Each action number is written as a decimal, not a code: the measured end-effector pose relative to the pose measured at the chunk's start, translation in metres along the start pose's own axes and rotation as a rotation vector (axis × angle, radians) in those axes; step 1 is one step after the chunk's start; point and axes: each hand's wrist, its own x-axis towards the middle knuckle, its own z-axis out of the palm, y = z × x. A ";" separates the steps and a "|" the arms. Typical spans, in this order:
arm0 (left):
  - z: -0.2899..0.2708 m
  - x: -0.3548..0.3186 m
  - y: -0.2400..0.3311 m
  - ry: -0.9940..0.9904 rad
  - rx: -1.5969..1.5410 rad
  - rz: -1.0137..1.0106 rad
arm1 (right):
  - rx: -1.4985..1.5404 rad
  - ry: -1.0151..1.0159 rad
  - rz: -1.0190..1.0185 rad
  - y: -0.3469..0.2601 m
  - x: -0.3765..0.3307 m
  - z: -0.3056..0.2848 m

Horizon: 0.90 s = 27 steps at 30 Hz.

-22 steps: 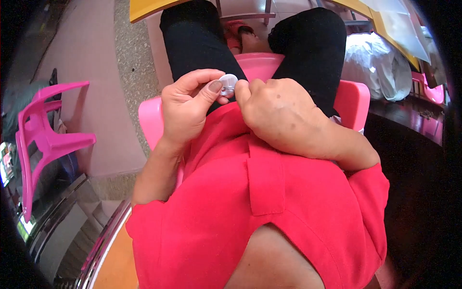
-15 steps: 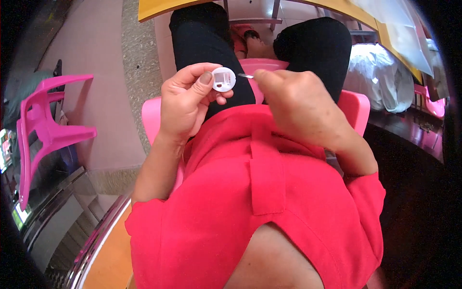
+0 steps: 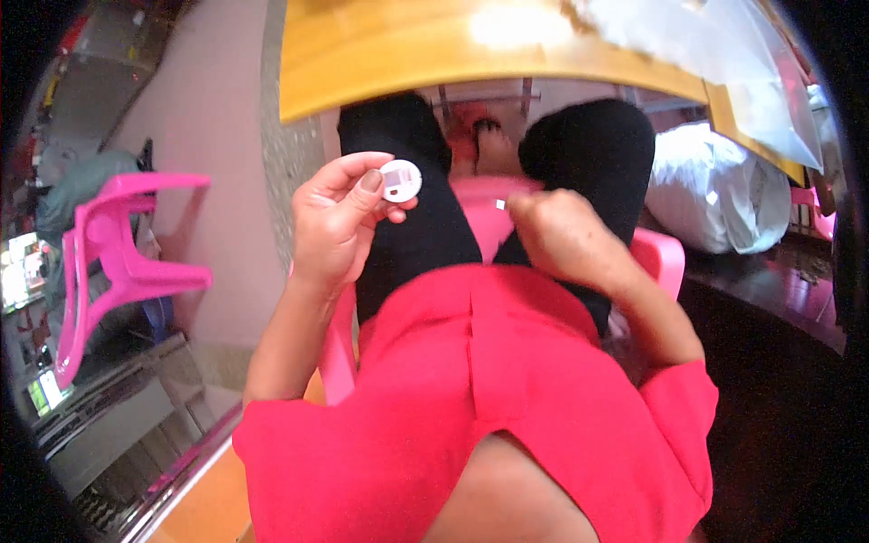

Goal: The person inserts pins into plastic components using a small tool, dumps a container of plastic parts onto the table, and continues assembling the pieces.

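Observation:
A small round white plastic piece (image 3: 402, 181) with a rectangular recess is pinched between the thumb and fingers of my left hand (image 3: 337, 213), above my left thigh. Its recessed face is turned up toward me. My right hand (image 3: 572, 237) is closed in a pinch to the right, apart from the disc. From its fingertips sticks a small flat, bright tip (image 3: 501, 204). The rest of that thing is hidden in my fist, so its kind does not show.
A yellow-topped table (image 3: 380, 59) stands ahead, over my knees. Translucent plastic sheeting (image 3: 769, 72) hangs at its right corner, above a full white plastic bag (image 3: 715, 195). On the left is a pink plastic chair (image 3: 104, 244). I sit on a pink chair (image 3: 665, 255).
More of the tabletop shows as the view has tilted up. My right hand has drawn away from the disc, rightward and nearer to me. Both hands keep their holds.

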 end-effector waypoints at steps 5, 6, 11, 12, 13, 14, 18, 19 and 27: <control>0.032 0.111 0.073 0.143 0.421 0.351 | 0.093 -0.017 0.043 0.028 -0.006 0.009; 0.038 0.138 0.094 0.160 0.449 0.425 | 0.097 0.000 0.043 0.030 -0.008 0.008; 0.035 0.303 0.210 0.048 0.491 0.513 | 0.096 0.028 0.028 0.038 -0.007 0.000; 0.045 0.320 0.210 0.213 0.613 0.538 | 0.097 0.038 0.049 0.040 -0.007 -0.002; 0.055 0.333 0.209 0.384 0.732 0.562 | 0.101 0.035 0.043 0.042 -0.007 -0.005; 0.056 0.344 0.203 0.362 0.807 0.605 | 0.104 0.031 0.034 0.043 -0.007 -0.007; 0.144 0.294 0.052 -0.040 1.008 0.820 | 0.153 0.004 0.058 0.053 -0.010 -0.005; 0.157 0.277 0.026 -0.129 1.006 0.727 | 0.155 0.006 0.062 0.054 -0.010 -0.004; 0.193 0.304 -0.051 -0.082 1.059 0.247 | 0.100 0.055 0.024 0.054 -0.010 -0.003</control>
